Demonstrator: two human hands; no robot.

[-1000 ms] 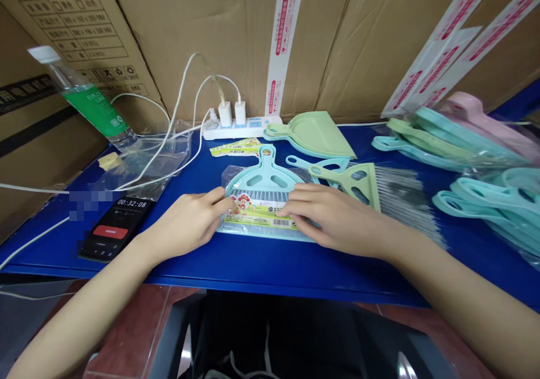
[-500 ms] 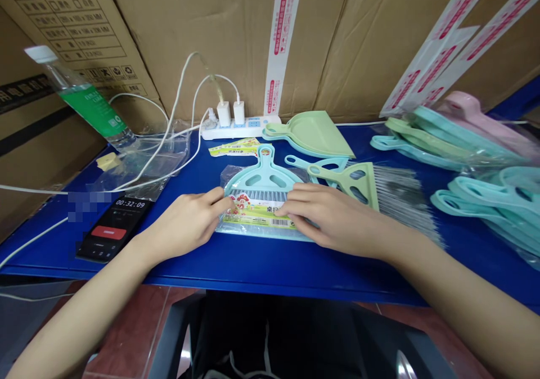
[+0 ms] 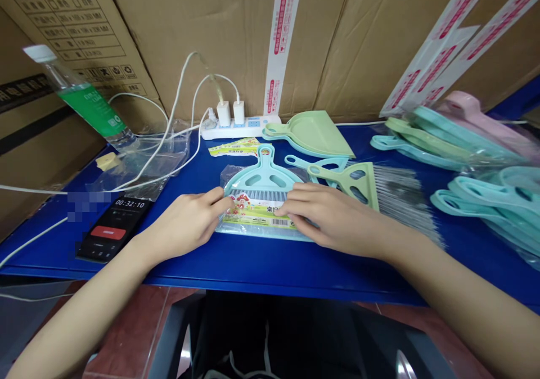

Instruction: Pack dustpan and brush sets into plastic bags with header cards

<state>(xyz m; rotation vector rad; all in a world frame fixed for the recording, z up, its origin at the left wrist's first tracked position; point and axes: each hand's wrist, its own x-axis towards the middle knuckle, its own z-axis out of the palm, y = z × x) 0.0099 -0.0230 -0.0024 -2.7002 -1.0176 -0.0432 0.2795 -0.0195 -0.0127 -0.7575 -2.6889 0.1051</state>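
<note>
A light-blue brush and dustpan set [image 3: 265, 175] in clear plastic lies on the blue table, handle pointing away, with a yellow-green printed label [image 3: 257, 213] across its lower part. My left hand [image 3: 192, 221] is closed at the left edge of the package, fingertips on the plastic. My right hand [image 3: 333, 216] rests over its right side, fingers bent together on the label and the wrap. Just right of the package are a green brush [image 3: 350, 182] with grey bristles and a blue brush handle [image 3: 295, 161] beneath it.
Behind lie a green dustpan [image 3: 323, 131] on a blue one, spare labels [image 3: 234, 147] and a white power strip [image 3: 257, 125]. Wrapped sets [image 3: 498, 199] are piled at the right. A phone [image 3: 113, 227], cables and a tilted bottle [image 3: 90, 106] are at the left. Cardboard [image 3: 219, 25] stands behind.
The phone timer has gone from 00:32:09 to 00:32:10. Both hands and the package show no visible movement.
</note>
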